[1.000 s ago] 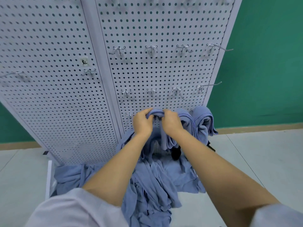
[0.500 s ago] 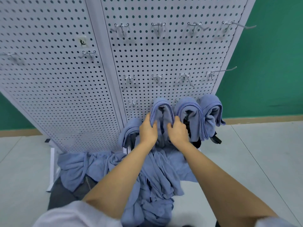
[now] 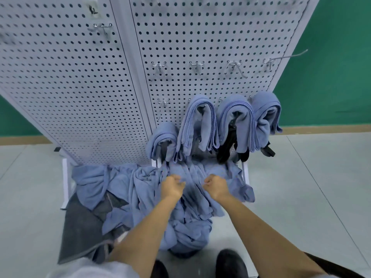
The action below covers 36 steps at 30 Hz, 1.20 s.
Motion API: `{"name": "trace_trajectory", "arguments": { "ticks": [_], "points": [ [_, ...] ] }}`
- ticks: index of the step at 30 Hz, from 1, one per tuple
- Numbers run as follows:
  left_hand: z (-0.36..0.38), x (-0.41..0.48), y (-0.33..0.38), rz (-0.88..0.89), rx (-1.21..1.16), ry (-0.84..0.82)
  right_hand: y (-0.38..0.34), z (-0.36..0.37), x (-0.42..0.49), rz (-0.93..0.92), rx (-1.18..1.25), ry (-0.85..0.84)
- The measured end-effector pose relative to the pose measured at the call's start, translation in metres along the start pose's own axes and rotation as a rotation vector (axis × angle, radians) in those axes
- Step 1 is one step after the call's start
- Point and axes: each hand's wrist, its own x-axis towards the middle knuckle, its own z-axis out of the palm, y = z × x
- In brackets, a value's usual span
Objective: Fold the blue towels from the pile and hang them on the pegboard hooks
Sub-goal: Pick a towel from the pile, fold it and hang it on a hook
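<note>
The only label I can find is a small tag (image 3: 92, 9) at 11 o'clock on the pegboard (image 3: 60, 81). It carries a dark mark that is too blurred for me to read. I see no brand or writing on the cloth.

Four blue towels hang folded over the lowest hooks, at 12 to 1 o'clock from the hands. The first towel (image 3: 163, 140) sits lowest, and the second towel (image 3: 198, 125) is just beside it at 1 o'clock. Next comes the third towel (image 3: 235, 121), and the fourth towel (image 3: 265, 114) is nearest the board's edge. Each one is draped in a tight arch with both ends hanging down. Black straps (image 3: 226, 151) show below the third and fourth. A row of bare hooks (image 3: 197, 66) runs above them at 12 o'clock.

The pile (image 3: 140, 197) of loose blue towels lies crumpled at the foot of the board, spread from 9 o'clock to 3 o'clock under my view. It partly covers a grey cloth (image 3: 80, 229) at 8 o'clock.

Both arms reach straight out over the pile with the backs of the hands up. The left hand (image 3: 172, 187) and the right hand (image 3: 215, 187) are level and a little apart, right over the creased cloth at the pile's middle. The fingers of each are curled into a fist. Each grip is closed tight, but I cannot tell whether either one has any towel caught in it.

A black shoe (image 3: 230, 263) shows at 6 o'clock on the pale floor (image 3: 311, 177).
</note>
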Motion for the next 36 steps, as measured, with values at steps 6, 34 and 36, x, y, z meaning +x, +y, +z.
{"name": "trace_trajectory", "arguments": {
  "ticks": [6, 34, 36],
  "points": [
    [0.033, 0.022, -0.035, -0.120, -0.038, 0.062, 0.016, 0.034, 0.013, -0.003, -0.064, -0.030],
    [-0.108, -0.118, 0.069, 0.119, -0.460, 0.128, -0.061, -0.108, -0.109, -0.264, 0.426, 0.045],
    [-0.129, -0.142, 0.090, 0.195, -0.448, 0.120, -0.077, -0.135, -0.132, -0.341, 0.461, 0.083]
  ]
}}
